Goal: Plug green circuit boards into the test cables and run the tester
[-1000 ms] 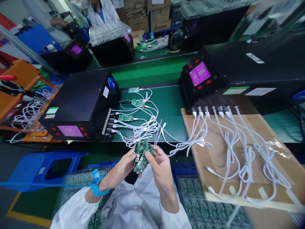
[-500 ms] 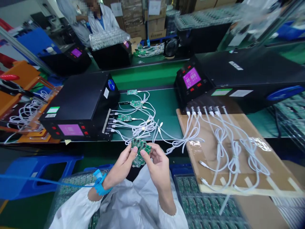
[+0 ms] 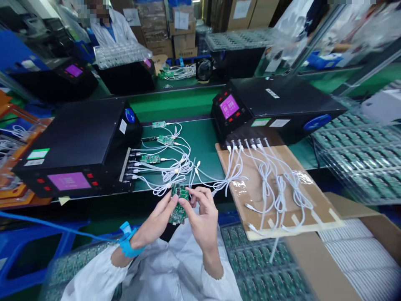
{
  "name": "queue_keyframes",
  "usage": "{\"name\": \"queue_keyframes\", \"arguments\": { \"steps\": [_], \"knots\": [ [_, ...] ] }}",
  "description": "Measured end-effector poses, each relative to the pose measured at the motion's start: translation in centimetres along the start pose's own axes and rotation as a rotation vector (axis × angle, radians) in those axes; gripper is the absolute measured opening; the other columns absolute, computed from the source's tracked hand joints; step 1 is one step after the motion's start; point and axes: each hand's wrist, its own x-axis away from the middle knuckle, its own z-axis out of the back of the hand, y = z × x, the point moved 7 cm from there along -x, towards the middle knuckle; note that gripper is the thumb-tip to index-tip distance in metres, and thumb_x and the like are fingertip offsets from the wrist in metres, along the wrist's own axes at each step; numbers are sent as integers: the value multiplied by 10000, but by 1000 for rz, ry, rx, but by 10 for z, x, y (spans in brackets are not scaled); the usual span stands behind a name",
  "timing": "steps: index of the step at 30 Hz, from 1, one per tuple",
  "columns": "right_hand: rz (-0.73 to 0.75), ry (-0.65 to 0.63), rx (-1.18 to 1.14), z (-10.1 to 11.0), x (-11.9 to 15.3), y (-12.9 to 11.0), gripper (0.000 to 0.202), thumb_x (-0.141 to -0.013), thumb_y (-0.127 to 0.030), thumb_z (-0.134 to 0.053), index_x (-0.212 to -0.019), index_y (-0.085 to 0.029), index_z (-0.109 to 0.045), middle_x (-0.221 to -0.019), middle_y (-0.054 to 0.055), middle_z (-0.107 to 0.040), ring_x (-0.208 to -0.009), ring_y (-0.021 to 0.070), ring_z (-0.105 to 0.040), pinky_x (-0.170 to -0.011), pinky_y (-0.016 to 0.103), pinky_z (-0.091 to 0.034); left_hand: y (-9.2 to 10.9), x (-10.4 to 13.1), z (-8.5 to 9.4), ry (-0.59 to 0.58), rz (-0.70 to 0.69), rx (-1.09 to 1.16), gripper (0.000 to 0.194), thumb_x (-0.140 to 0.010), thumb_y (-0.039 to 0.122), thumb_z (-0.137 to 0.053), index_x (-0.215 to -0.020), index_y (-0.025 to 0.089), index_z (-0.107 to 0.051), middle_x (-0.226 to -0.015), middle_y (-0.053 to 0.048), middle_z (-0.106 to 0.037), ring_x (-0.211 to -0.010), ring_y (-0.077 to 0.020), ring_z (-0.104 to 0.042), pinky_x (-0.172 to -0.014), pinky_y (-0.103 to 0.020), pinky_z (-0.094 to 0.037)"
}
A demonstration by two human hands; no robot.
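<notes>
Above my lap, a small stack of green circuit boards (image 3: pixel 179 211) is held between my two hands. My left hand (image 3: pixel 159 215) grips its left side, thumb on top of the boards. On the right side my right hand (image 3: pixel 202 217) pinches the boards with thumb and fingertips; its other fingers curl behind. Fingers hide part of the boards, so how many there are cannot be told. Just beyond my hands, white cables (image 3: pixel 175 171) lie on the green bench, some plugged into single circuit boards (image 3: pixel 151 159). A blue wrist strap (image 3: pixel 128 241) circles my left wrist.
Black test boxes stand at left (image 3: pixel 75 146) and right (image 3: pixel 282 100). Bundled white cables (image 3: pixel 280 196) hang over a cardboard sheet (image 3: pixel 241 200). Trays of boards (image 3: pixel 260 267) lie beside my lap. An open carton (image 3: pixel 313 259) sits at right. A co-worker (image 3: pixel 114 27) is across the bench.
The boards, fanned out before, now sit closer together in line. My right fingers have shifted along their upper right edge. The camera view has turned to the right.
</notes>
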Motion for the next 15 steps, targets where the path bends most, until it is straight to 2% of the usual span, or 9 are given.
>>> {"name": "queue_keyframes", "arguments": {
  "steps": [4,6,8,10,12,15],
  "knots": [
    [41,8,62,-2,-2,-1,249,-884,-357,-793,-1103,-240,-792,-940,33,-606,-789,143,-565,-716,280,-517,10,-1,-19,-142,26,108,566,-923,544,-696,-1394,232,-656,-1311,-104,-724,-1321,-304,-608,-1124,-405,-476],
    [17,-20,74,-5,-2,1,266,-935,-387,-734,-1157,-249,-784,-982,46,-624,-827,152,-590,-735,283,-526,11,-1,-20,-109,53,207,525,-901,514,-738,-1334,223,-682,-1243,-100,-742,-1209,-283,-667,-1033,-374,-529],
    [11,-29,112,-5,-3,2,304,-983,-407,-664,-1229,-257,-761,-1060,61,-629,-843,152,-612,-755,288,-540,10,0,-16,-28,81,289,464,-870,498,-779,-1221,201,-717,-1149,-92,-755,-1061,-253,-708,-915,-335,-563],
    [36,21,183,5,-7,3,330,-1010,-411,-612,-1260,-237,-739,-1108,76,-637,-815,145,-624,-750,289,-546,14,1,-11,25,75,325,406,-866,505,-781,-1082,165,-729,-1043,-90,-750,-907,-214,-704,-802,-301,-565],
    [76,104,306,19,-16,3,339,-1014,-413,-594,-1231,-194,-733,-1071,83,-666,-727,132,-603,-710,284,-533,24,0,-6,46,23,330,383,-888,512,-755,-999,148,-711,-955,-78,-723,-791,-172,-660,-718,-278,-545],
    [122,161,537,31,-34,6,312,-1024,-391,-555,-1123,-158,-737,-966,78,-703,-622,126,-551,-667,282,-495,42,-6,-2,55,-64,345,364,-898,489,-753,-1034,157,-691,-961,-66,-697,-734,-141,-604,-661,-269,-518]
  ]
}}
